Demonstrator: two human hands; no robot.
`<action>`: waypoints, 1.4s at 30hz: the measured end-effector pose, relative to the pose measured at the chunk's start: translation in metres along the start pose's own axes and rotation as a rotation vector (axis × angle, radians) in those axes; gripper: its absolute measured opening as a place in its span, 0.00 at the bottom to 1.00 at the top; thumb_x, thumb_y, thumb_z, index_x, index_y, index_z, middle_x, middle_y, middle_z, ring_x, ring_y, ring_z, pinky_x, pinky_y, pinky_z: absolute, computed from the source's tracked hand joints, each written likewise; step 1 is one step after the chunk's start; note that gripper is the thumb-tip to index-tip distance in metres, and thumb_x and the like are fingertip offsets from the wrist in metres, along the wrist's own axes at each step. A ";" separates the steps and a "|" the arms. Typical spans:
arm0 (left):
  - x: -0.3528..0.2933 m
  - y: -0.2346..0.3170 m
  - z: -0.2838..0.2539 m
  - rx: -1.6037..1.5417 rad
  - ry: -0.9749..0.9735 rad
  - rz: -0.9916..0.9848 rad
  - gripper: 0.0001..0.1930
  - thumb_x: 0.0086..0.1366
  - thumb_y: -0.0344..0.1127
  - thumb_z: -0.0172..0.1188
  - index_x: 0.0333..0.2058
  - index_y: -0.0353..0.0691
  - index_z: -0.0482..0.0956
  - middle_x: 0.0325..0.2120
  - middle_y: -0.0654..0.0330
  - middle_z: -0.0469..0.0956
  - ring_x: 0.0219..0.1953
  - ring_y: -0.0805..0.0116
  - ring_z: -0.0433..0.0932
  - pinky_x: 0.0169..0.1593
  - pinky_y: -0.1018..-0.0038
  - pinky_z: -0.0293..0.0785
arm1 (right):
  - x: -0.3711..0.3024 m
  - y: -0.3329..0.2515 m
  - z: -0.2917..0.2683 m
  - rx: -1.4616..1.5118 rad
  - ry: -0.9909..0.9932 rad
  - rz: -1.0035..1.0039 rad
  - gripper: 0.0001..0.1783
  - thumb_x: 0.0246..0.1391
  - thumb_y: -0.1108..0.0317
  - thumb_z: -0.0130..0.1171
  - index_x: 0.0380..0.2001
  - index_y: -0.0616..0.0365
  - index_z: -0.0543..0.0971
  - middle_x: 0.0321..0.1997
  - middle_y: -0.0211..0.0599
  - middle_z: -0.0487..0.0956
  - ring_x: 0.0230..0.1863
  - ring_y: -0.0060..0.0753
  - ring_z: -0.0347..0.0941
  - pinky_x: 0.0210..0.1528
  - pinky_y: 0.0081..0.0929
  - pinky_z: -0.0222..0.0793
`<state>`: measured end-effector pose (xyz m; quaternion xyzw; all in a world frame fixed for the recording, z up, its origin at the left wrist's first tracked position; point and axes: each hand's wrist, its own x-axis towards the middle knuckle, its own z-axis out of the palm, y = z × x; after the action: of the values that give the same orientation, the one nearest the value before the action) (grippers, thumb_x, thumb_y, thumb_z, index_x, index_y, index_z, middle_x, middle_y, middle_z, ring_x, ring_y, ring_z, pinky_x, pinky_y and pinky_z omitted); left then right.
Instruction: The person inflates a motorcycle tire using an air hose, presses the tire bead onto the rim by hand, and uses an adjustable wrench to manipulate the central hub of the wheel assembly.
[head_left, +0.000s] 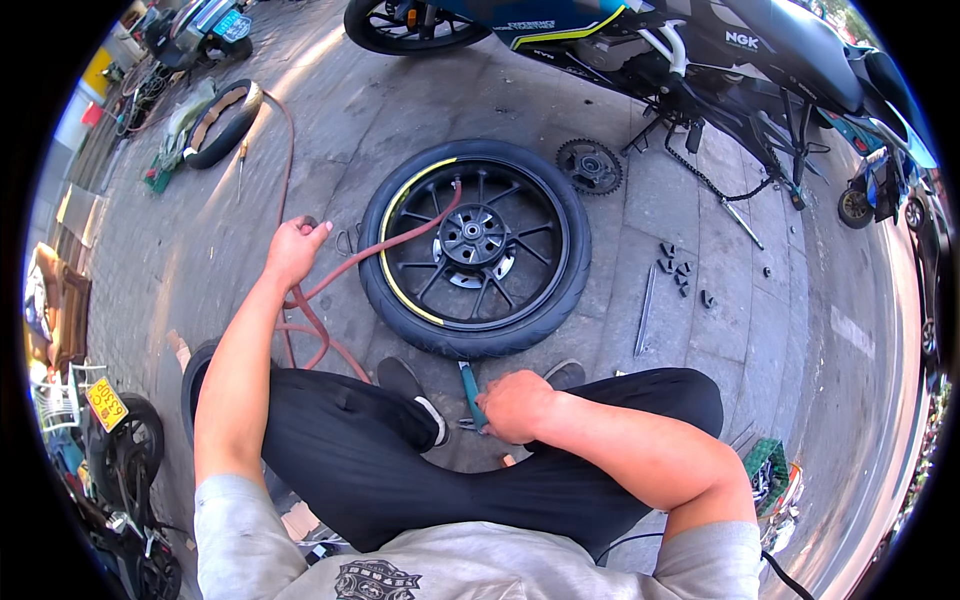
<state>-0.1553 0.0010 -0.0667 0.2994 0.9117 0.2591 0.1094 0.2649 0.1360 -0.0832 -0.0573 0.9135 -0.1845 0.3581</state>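
Observation:
A motorcycle wheel with a black tyre lies flat on the paving in front of me, yellow showing along its left rim. A red air hose crosses it, its end by the rim's upper inner edge. My right hand is closed on a teal-handled tool whose metal tip points to the tyre's near edge. Its fingers are partly hidden. My left hand is raised left of the wheel, fingers curled with a small dark spot at their tips. What it holds, if anything, I cannot make out.
Beyond the wheel stands a motorcycle with a hanging chain. A sprocket lies near the tyre. Several black rubber blocks and a metal bar lie right. Another tyre rests far left. My shoes flank the tool.

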 end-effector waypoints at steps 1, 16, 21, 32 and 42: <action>-0.001 0.001 0.001 -0.002 0.007 0.000 0.23 0.74 0.50 0.71 0.31 0.32 0.82 0.22 0.65 0.73 0.28 0.72 0.68 0.35 0.64 0.69 | 0.000 0.000 -0.001 -0.005 0.001 -0.002 0.29 0.72 0.46 0.64 0.64 0.55 0.83 0.62 0.48 0.87 0.64 0.52 0.84 0.62 0.49 0.82; 0.001 0.001 -0.003 0.014 -0.012 -0.033 0.23 0.73 0.52 0.70 0.36 0.32 0.86 0.23 0.60 0.79 0.28 0.67 0.74 0.38 0.60 0.73 | 0.003 0.001 0.002 0.019 -0.017 -0.001 0.31 0.72 0.43 0.63 0.62 0.57 0.84 0.61 0.48 0.86 0.65 0.54 0.82 0.64 0.49 0.80; 0.000 0.001 -0.004 0.004 -0.004 -0.007 0.23 0.73 0.51 0.71 0.33 0.33 0.84 0.22 0.67 0.73 0.27 0.74 0.67 0.34 0.65 0.67 | 0.004 0.001 0.000 0.023 -0.022 0.004 0.29 0.72 0.45 0.64 0.62 0.55 0.85 0.62 0.47 0.87 0.65 0.52 0.83 0.63 0.49 0.81; 0.004 -0.001 -0.004 0.023 -0.026 -0.033 0.24 0.73 0.52 0.71 0.43 0.29 0.89 0.28 0.55 0.85 0.32 0.64 0.81 0.43 0.61 0.78 | 0.003 0.002 -0.001 0.015 -0.021 0.017 0.28 0.72 0.45 0.64 0.63 0.54 0.85 0.62 0.46 0.87 0.65 0.51 0.84 0.61 0.49 0.82; 0.002 0.003 -0.005 0.051 -0.038 -0.042 0.26 0.73 0.53 0.70 0.45 0.28 0.89 0.30 0.53 0.86 0.33 0.62 0.83 0.43 0.61 0.79 | 0.001 0.002 -0.001 0.017 -0.020 0.017 0.29 0.73 0.44 0.63 0.63 0.55 0.85 0.61 0.46 0.87 0.64 0.51 0.84 0.62 0.48 0.81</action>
<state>-0.1570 0.0023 -0.0611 0.2879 0.9218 0.2279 0.1246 0.2634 0.1382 -0.0835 -0.0481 0.9087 -0.1885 0.3693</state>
